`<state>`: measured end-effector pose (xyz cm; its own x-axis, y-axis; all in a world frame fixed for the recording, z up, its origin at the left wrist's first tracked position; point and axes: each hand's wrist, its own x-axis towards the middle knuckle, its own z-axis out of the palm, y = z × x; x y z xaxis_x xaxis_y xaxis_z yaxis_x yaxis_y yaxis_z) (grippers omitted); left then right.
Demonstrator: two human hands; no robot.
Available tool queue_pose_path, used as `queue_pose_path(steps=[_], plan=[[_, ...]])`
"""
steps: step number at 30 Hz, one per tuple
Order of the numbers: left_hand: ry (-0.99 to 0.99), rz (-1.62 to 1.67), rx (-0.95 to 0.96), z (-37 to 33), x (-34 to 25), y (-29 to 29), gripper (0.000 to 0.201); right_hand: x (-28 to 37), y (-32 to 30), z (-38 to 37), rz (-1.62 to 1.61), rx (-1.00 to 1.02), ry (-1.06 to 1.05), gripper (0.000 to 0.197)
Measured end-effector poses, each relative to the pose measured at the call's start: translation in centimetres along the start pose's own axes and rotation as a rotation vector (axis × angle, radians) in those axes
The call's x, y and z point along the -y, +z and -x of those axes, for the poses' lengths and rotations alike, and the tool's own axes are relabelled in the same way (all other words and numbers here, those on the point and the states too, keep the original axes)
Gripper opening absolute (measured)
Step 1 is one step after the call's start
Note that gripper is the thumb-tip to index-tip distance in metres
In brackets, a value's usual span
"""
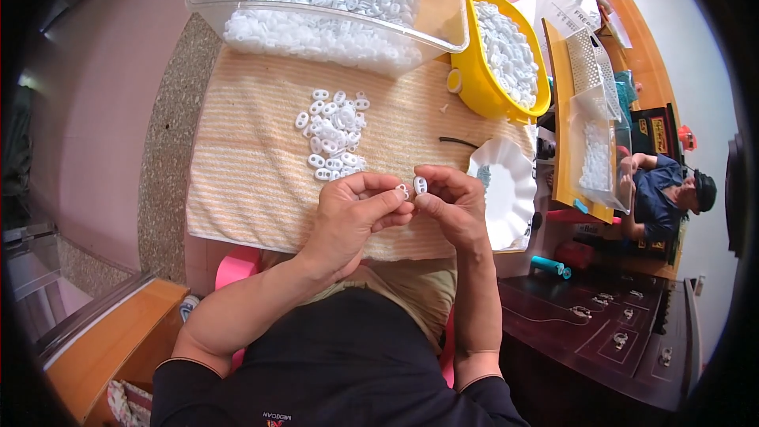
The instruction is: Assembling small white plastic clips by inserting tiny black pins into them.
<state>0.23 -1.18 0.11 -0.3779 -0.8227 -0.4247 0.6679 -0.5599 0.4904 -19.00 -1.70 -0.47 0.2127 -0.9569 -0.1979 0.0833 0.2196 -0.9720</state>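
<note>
In front of my body, both hands are raised over a striped towel, fingertips close together. My left hand (352, 213) is closed, pinching a small white plastic part (403, 190) whose exact kind I cannot make out. Between the thumb and fingers of my right hand (452, 204) is a white oval plastic piece with two holes (421, 186), tilted upright. The two parts are slightly apart. Just beyond my left hand lies a loose pile of similar white oval pieces (336, 130) on the towel (253, 142).
A clear bin (207, 1) of white pieces stands at the back, with a yellow tub (473, 83) of more to its right. A white fluted dish (510, 190) holds small bluish bits, near a dark thin strip (458, 141). Another person (664, 194) sits at right.
</note>
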Motion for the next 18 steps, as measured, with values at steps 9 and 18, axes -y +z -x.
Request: queue_pose_path(steps=[9,18], plan=[[-0.022,-0.014,0.002,-0.07,0.16,-0.15,0.015,-0.10,0.09,0.04,-0.001,0.009,-0.022,0.034],[-0.024,-0.019,-0.001,-0.09,0.23,-0.23,0.015,-0.32,-0.07,0.07,-0.033,0.032,-0.034,0.034]])
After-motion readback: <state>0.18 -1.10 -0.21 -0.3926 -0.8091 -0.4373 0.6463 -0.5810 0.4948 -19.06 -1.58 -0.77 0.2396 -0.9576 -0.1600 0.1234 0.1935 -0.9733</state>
